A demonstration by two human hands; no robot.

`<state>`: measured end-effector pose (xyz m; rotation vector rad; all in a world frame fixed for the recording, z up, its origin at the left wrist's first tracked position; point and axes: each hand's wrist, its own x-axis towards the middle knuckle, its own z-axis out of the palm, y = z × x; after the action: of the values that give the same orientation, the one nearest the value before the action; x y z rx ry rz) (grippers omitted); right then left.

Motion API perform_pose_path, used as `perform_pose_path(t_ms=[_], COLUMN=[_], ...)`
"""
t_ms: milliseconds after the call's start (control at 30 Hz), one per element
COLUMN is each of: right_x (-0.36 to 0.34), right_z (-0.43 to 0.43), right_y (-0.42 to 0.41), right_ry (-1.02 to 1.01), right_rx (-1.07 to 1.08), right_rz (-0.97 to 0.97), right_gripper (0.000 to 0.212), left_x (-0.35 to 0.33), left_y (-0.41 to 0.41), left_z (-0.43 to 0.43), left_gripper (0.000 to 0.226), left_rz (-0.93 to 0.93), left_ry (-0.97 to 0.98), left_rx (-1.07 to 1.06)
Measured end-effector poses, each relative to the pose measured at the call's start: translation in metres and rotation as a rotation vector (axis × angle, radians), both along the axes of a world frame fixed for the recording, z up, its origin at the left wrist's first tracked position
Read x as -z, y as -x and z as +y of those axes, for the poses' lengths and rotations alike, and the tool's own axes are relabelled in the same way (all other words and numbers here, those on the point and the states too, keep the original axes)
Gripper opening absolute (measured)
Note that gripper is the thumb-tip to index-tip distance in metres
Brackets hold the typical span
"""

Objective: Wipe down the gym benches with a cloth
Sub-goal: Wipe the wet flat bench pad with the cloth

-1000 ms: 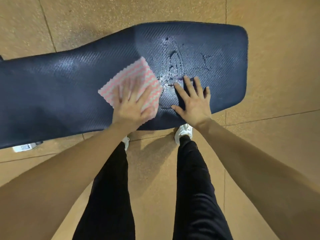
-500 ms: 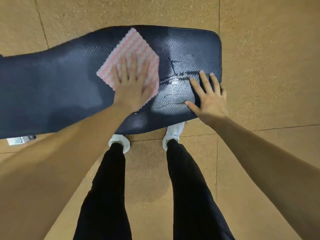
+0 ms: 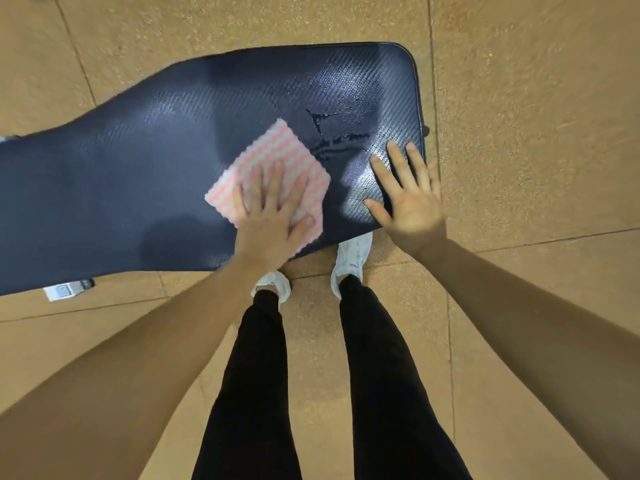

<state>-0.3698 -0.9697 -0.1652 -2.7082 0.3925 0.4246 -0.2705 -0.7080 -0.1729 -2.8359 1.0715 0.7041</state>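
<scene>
A dark navy padded gym bench (image 3: 131,174) runs from the left edge to a wide rounded end at upper right. Wet streaks (image 3: 332,136) glisten on the wide end. A pink-and-white zigzag cloth (image 3: 277,157) lies flat on the pad near its front edge. My left hand (image 3: 273,220) presses flat on the cloth, fingers spread over it. My right hand (image 3: 405,195) rests flat and open on the bench's front right corner, just right of the cloth, holding nothing.
Tan speckled floor tiles (image 3: 519,98) surround the bench. My legs in black trousers and white shoes (image 3: 349,258) stand at the bench's front edge. A white tag or foot (image 3: 64,291) of the bench frame shows below the pad at left.
My left hand has drawn the cloth back from the far edge toward the front edge of the pad. My right hand stays on the front right corner. The view has shifted slightly.
</scene>
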Motion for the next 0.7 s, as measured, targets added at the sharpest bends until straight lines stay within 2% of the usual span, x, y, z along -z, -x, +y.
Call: perform_pose_path(t_ms=[133,300,367,467,700], right_x=[0.002,0.0,-0.001,-0.003,-0.011], right_z=[0.004,0.0,-0.002,-0.012,-0.028], right_y=[0.003,0.007,0.009,0.015,0.038], right_ry=[0.013,-0.012,-0.043,-0.116,-0.249], right_rx=[0.017,0.024,0.02,0.03,0.207], right_rz=[0.012,0.0,-0.005,-0.024,0.012], right_gripper=[0.064,0.064,0.065,0.064,0.069], left_x=[0.006,0.0,0.0,0.0,-0.007], left_y=[-0.076,-0.119,-0.108,-0.068,0.029], left_z=[-0.054,-0.104,-0.101,-0.083,-0.04], left_gripper=[0.072,0.073,0.073,0.069,0.073], left_rz=[-0.077,0.009,-0.018,-0.068,0.055], left_ry=[-0.023,-0.007,-0.022,-0.008,0.008], left_rx=[-0.133,-0.215,-0.147,0.074,0.247])
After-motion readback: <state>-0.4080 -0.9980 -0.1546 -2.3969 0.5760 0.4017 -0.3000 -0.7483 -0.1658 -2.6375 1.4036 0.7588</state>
